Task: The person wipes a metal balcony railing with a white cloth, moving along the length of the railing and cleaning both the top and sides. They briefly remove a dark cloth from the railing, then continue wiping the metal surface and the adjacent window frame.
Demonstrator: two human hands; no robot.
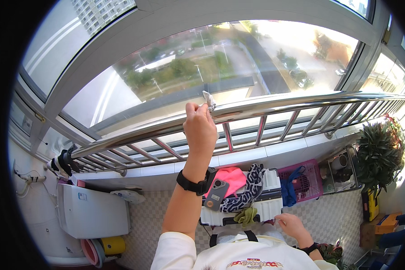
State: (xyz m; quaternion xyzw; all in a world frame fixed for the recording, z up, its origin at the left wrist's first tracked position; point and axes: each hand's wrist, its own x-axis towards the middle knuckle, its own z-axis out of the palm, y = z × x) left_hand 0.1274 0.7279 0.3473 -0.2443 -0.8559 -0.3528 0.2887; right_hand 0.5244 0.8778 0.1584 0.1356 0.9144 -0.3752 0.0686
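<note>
My left hand (201, 123) is raised at the window railing and grips a white cloth (209, 100). The cloth rests against the thick polished top rail (256, 105), and part of it is hidden by my fingers. Low on the right, my right hand (293, 225) hangs beside a white and black storage box (270, 209), its fingers loosely bent and nothing seen in them. On the box lie a bright pink cloth (232, 177), a grey phone (216, 195), a black and white patterned cloth (248, 194) and an olive green cloth (246, 216).
Dark cloths (65, 162) hang at the railing's left end, above a white appliance (94, 209). Basins (91, 251) stand below. On the right are a purple plastic basket (312, 179) with a blue strap (290, 189), a wire rack (342, 175) and a leafy potted plant (378, 152).
</note>
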